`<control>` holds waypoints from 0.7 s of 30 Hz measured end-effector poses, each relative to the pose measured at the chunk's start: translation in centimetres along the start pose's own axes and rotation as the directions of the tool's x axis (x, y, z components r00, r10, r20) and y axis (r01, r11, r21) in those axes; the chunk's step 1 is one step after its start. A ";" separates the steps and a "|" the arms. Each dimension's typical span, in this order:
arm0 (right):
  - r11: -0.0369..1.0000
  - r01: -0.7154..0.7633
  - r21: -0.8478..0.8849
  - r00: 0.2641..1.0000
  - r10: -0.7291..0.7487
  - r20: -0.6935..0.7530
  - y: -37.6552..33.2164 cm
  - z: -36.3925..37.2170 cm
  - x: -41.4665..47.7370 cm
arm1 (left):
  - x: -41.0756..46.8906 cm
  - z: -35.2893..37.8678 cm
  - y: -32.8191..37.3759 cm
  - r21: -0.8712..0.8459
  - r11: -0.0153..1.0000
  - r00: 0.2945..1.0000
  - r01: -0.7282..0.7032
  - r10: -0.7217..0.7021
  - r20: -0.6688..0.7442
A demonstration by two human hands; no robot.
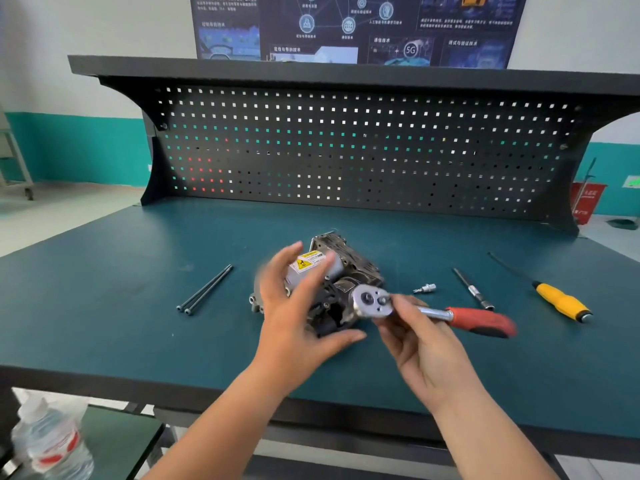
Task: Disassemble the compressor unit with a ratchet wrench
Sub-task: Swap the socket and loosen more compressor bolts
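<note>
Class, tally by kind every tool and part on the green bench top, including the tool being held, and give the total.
long bolts: 2
compressor: 1
ratchet wrench, held in the right hand: 1
small socket bit: 1
extension bar: 1
yellow-handled screwdriver: 1
Total: 7
</note>
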State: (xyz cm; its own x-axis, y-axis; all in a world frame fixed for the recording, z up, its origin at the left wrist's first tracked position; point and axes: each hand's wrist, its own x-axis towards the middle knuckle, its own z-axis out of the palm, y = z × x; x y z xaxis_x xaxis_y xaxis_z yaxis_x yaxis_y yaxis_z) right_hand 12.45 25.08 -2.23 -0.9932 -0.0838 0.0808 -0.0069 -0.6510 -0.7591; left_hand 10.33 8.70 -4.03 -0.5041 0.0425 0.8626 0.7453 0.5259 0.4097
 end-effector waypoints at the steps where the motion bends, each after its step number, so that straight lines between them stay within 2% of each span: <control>1: 0.998 0.003 0.055 0.999 0.000 -0.051 -0.1 0.3 0.8 | 0.5 0.0 -0.4 0.012 0.993 0.992 0.115 -0.116 0.055; 3: 0.982 0.020 0.189 0.992 0.004 -0.128 -0.4 0.8 2.6 | 1.6 0.3 -1.1 0.134 0.948 0.939 0.288 -0.307 0.153; 4: 0.970 0.032 0.239 0.989 0.004 -0.148 -0.5 0.9 3.3 | 2.0 0.6 -1.5 0.225 0.918 0.911 0.326 -0.368 0.186; 7: 0.964 0.056 0.260 0.982 -0.006 -0.188 -0.2 0.9 5.3 | 2.6 1.5 -2.1 0.400 0.857 0.879 0.326 -0.431 0.206; 10: 0.969 0.045 0.243 0.981 0.003 -0.195 0.8 0.7 6.3 | 2.7 1.6 -2.5 0.389 0.864 0.890 0.320 -0.415 0.190; 21: 0.960 -0.005 0.279 0.989 0.046 -0.139 1.9 1.8 7.0 | 2.7 -0.5 -3.0 0.219 0.921 0.866 0.321 -0.379 0.327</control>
State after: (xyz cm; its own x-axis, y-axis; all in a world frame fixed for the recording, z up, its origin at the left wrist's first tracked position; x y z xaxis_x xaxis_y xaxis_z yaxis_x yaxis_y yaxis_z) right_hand 5.74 21.91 -1.96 -0.9990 -0.0076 -0.0451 0.0312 -0.8352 -0.5490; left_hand 7.01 6.81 -2.76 -0.8617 0.1150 0.4942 0.4292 0.6846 0.5892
